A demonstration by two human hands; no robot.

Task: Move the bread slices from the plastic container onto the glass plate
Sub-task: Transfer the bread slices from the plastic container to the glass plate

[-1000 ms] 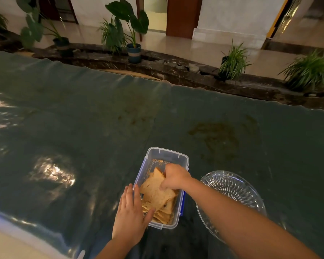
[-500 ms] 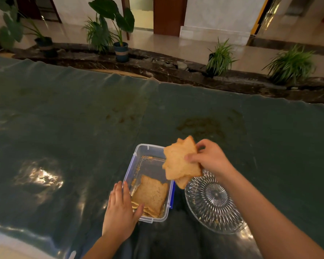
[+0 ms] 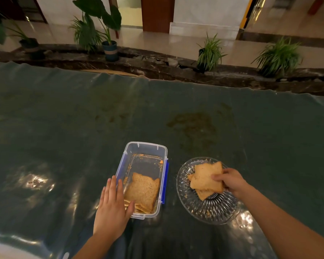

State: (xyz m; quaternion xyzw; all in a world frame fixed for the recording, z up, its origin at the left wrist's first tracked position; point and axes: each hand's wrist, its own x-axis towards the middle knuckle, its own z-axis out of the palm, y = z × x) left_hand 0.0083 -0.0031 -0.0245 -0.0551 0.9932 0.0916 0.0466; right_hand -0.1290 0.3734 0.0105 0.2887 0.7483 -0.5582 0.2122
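A clear plastic container (image 3: pixel 145 147) with blue side clips sits on the table, with several brown bread slices (image 3: pixel 143 191) stacked at its near end. My left hand (image 3: pixel 112 206) lies flat against its near left corner, fingers spread. To the right stands a cut-glass plate (image 3: pixel 213 210). My right hand (image 3: pixel 230 181) grips a small stack of bread slices (image 3: pixel 204 179) low over the plate's far half; whether they touch the glass is unclear.
The table wears a dark green glossy cover (image 3: pixel 64 128) with brown stains (image 3: pixel 193 124) behind the plate. Crumbs lie in the container's far end. Potted plants (image 3: pixel 108 34) line a stone ledge beyond the table's far edge.
My right hand lifted a stack of slices out of the container, carried it right and lowered it onto the plate area. My left hand stayed on the container.
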